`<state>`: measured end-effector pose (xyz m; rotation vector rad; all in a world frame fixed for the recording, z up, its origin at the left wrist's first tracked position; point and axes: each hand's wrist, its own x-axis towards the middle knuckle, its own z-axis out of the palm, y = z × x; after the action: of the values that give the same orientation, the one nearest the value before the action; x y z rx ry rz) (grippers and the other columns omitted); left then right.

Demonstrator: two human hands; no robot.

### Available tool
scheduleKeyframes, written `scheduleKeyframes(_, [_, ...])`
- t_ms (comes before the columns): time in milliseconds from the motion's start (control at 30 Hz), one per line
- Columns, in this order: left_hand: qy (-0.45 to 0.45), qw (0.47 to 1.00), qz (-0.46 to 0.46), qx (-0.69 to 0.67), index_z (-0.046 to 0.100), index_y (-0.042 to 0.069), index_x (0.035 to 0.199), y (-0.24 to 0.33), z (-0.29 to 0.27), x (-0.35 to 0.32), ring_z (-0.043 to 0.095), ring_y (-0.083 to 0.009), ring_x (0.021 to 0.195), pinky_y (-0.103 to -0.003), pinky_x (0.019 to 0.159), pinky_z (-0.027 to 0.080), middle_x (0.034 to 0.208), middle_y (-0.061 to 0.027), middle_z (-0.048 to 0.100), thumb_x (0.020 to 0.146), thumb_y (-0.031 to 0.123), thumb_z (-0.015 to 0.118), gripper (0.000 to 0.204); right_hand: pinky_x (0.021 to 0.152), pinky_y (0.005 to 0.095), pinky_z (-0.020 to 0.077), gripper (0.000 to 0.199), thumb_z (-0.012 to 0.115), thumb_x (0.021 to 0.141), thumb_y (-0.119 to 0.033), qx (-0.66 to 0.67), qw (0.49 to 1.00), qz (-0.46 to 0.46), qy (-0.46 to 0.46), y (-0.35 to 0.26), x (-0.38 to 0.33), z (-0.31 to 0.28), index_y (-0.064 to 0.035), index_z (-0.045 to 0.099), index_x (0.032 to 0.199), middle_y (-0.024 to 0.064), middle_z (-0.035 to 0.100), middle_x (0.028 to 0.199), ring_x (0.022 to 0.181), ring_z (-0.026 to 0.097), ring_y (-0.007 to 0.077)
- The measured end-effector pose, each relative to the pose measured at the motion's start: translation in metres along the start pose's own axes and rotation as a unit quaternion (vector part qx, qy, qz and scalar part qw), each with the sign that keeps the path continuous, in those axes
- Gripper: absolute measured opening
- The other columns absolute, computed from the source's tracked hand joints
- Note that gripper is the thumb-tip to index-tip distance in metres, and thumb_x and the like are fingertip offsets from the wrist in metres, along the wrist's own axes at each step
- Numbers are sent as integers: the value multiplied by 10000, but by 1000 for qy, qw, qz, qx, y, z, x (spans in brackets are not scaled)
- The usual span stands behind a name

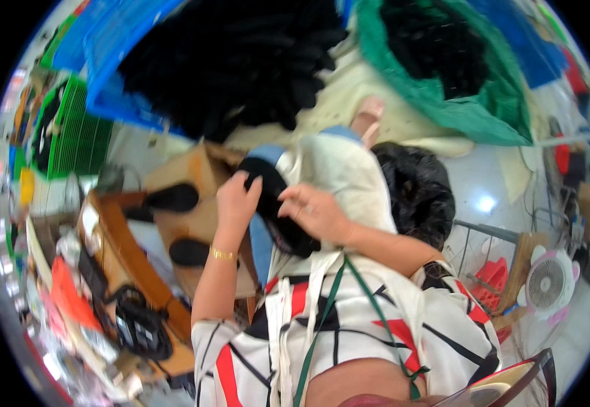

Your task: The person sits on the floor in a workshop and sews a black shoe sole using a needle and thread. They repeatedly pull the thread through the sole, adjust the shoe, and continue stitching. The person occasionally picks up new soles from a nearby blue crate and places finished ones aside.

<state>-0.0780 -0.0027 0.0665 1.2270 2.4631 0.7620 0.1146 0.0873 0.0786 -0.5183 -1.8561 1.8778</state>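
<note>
A long black fabric piece (282,220), sock-like in shape, lies across my lap over a white apron (359,176). My left hand (236,197) is closed on its upper left edge, thumb and fingers pinching the cloth. From the right, my right hand (316,214) rests on the piece with curled fingers gripping its right edge. Slight blur hides the exact fingertip contact. Beside my left forearm, a cardboard box (203,166) bears similar black foot-shaped pieces, one at its upper part (173,197) and another lower down (190,252).
Ahead, a blue crate (102,74) is heaped with black pieces (234,61). A green sack (512,102) at the far right holds more. Near my right leg sits a black plastic bag (417,186). A white fan (549,281) stands at right, a brown wooden table (129,251) at left.
</note>
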Motion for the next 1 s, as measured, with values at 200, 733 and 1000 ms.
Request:
scheduleKeyframes(200, [-77,935,-199,-284,632,-8,906,-9,-8,-5,630,-71,599,-210,529,513,714,-19,638,879,146,699,170,563,196,486,164,578,993,-207,124,963,230,-64,3,32,7,-47,584,1031,12,637,769,635,591,49])
scheduleKeyframes(733, [-67,896,-228,-375,614,24,866,-19,-1,-4,610,-57,593,-211,518,514,727,-4,632,900,128,681,128,578,351,495,131,571,871,-117,-88,969,205,-105,33,56,23,-3,586,933,122,648,675,568,642,205])
scheduleKeyframes(1000, [-75,899,-236,-362,616,22,856,-20,-1,-3,602,-58,578,-204,504,494,717,-5,629,897,141,673,138,546,299,479,141,566,892,-127,-136,967,178,-118,37,58,23,-10,575,971,82,628,665,556,605,139])
